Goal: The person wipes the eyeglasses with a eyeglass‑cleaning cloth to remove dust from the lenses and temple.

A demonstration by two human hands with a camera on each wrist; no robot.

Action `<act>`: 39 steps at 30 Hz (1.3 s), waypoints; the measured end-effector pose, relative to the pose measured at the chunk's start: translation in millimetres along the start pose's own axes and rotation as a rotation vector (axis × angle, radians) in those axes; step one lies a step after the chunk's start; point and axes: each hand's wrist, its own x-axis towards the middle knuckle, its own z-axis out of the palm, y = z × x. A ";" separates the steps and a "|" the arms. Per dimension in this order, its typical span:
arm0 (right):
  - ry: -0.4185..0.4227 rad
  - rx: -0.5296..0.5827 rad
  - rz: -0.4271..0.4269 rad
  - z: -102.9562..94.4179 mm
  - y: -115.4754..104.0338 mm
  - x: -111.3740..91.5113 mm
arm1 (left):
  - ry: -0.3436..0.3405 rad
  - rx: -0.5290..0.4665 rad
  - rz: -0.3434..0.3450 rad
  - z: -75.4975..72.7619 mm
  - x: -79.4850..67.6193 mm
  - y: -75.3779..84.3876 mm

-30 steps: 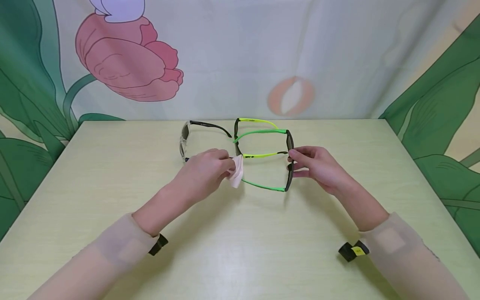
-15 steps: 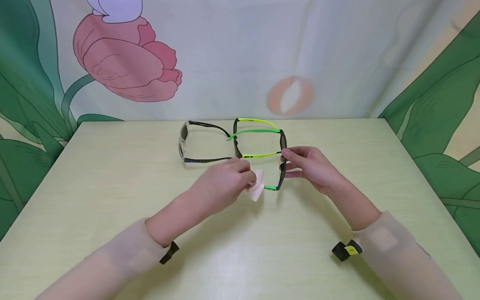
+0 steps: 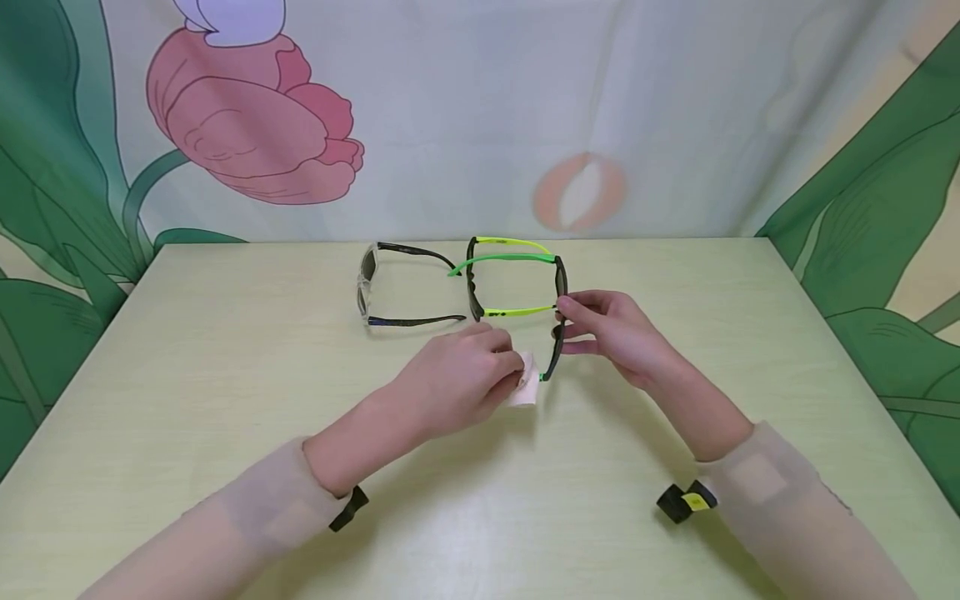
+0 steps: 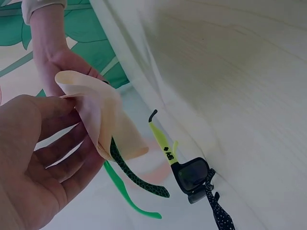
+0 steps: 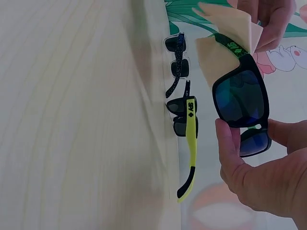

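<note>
One cloth, green-armed sunglasses
Left hand pinches cloth around one arm; right hand grips frame.

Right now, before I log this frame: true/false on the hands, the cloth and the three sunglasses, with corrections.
1. The right hand holds the green-armed sunglasses by the front. True.
2. The left hand pinches a pale cloth. True.
3. The cloth is on the yellow-armed sunglasses. False: it is against one arm of the held, green-armed pair.
4. The yellow-armed pair lies folded shut. False: its arms are spread open.
5. The clear-framed sunglasses are held too. False: they rest on the table.
</note>
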 end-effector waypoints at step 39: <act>0.007 -0.039 -0.024 5.2 -8.2 -7.1 | 0.033 0.078 0.056 1.4 -5.7 -12.6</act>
